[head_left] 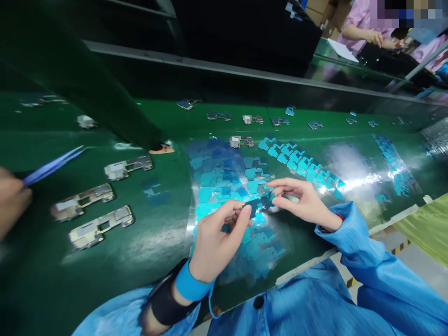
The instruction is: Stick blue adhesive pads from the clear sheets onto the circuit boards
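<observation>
My left hand [222, 233], with a blue band at the wrist, pinches the left end of a dark, flat piece [257, 208] between thumb and fingers. At the other end of that piece is my right hand [297, 198], its thumb and fingers drawn together on the piece's right end. Below both hands lies a clear sheet [193, 205] bearing rows of shiny blue cut-out films [217, 179]. The exact outline of the held piece is partly covered by my fingers.
Several circuit boards [101, 227] lie on the green table [150, 270] at left, with more along the back. A co-worker's hand [9, 200] holds blue tweezers [54, 165] at the left edge. Another film strip [301, 163] lies behind my right hand. A dark post slants down at upper left.
</observation>
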The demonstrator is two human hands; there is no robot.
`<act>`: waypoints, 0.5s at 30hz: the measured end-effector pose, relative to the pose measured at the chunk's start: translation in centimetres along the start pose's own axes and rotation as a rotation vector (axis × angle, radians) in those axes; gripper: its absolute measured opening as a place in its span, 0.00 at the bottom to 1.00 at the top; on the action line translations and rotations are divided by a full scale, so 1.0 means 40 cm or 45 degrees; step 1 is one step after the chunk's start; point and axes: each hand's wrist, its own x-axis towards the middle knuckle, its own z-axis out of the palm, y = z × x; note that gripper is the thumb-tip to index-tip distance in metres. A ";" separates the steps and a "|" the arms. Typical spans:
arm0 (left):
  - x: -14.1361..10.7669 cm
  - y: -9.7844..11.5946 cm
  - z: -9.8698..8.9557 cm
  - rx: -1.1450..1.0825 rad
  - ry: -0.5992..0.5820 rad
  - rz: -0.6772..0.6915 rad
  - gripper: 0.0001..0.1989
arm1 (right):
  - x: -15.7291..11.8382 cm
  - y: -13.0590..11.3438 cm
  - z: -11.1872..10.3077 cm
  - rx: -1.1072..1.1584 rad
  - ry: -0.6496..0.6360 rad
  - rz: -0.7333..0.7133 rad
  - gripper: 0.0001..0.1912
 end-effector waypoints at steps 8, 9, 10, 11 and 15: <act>0.011 -0.015 0.003 -0.222 -0.012 -0.109 0.09 | 0.024 -0.011 -0.013 -0.020 -0.007 0.085 0.13; 0.013 -0.017 0.004 -0.249 -0.008 -0.154 0.10 | 0.031 -0.019 -0.015 -0.071 0.013 0.097 0.13; 0.016 -0.020 0.005 -0.275 0.010 -0.202 0.13 | 0.041 -0.026 -0.019 -0.111 0.021 0.125 0.14; 0.018 -0.022 0.006 -0.298 0.039 -0.250 0.18 | 0.056 -0.032 -0.024 -0.133 0.021 0.159 0.14; 0.024 -0.026 0.005 -0.365 0.100 -0.314 0.26 | 0.194 -0.024 -0.045 -0.156 0.179 0.048 0.18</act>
